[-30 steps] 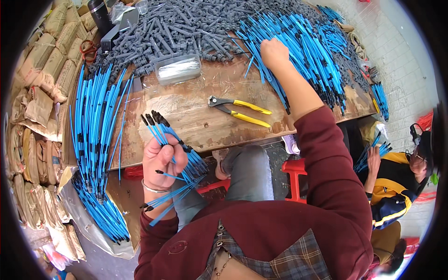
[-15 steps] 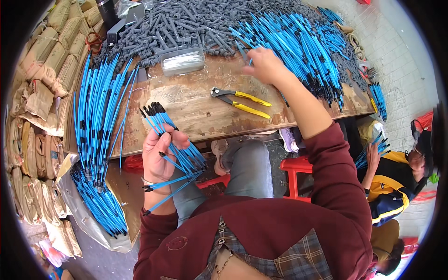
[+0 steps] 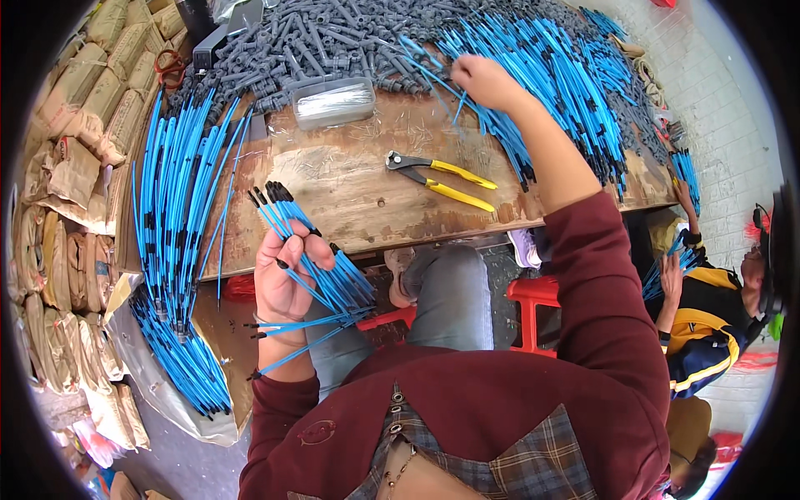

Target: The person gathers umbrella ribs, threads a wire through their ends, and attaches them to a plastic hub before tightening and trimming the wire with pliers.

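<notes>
Left grip (image 3: 287,262), nine o'clock: closed round one bundle of blue rods (image 3: 335,279), individually uncountable. Right grip (image 3: 485,82), one o'clock: at one blue heap (image 3: 554,104), contents cannot be told. Bench (image 3: 354,179): one pair of pliers (image 3: 458,172), one o'clock; one tub (image 3: 337,119), eleven.

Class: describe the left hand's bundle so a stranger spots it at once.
Find the wooden table, then its near edge, left of the yellow-handled pliers. There, the left hand grips a bundle of black-tipped blue rods. Unlike the blue piles on the table, it is held, several rods jutting out leftward.
</notes>
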A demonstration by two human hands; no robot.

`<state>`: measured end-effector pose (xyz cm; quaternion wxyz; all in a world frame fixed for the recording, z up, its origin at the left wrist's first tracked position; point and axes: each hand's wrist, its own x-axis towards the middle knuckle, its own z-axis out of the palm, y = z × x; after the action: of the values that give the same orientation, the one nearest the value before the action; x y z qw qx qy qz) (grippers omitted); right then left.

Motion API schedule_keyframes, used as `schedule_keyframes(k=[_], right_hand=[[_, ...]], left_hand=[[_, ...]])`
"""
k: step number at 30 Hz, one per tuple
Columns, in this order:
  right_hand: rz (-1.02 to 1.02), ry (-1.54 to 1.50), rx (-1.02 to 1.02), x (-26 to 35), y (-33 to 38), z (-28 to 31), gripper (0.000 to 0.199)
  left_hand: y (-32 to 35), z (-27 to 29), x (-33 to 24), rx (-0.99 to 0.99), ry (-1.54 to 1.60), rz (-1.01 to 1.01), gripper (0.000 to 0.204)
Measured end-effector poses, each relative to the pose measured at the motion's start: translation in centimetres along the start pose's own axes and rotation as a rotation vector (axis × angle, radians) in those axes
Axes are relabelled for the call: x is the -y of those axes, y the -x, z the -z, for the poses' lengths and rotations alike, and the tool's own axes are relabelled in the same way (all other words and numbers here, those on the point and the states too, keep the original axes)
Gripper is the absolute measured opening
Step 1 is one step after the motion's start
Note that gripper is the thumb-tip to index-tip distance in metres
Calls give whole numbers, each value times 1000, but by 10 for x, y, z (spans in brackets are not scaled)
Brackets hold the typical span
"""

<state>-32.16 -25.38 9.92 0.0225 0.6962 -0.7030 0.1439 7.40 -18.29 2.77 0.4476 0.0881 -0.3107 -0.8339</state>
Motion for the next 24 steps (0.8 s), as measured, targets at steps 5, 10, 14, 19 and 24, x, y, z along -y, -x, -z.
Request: schedule_keyframes(k=[5,10,14,19,24], right_hand=[[61,-557,-191,66,15,65,19],[202,-1188,228,143,84,102,16],[246,-789,333,186,135,49,15],[301,-481,375,186,139,22,19],[-77,-391,-152,84,59,13,19]], left_hand=[[-1,3,-1,39,98,-4,16],[0,3,-2,10,123,15,16],[-2,-9,0,-28,188,66,16],[-2,-18,6,-21,97,1,16],[0,-12,1,144,189,53,15]])
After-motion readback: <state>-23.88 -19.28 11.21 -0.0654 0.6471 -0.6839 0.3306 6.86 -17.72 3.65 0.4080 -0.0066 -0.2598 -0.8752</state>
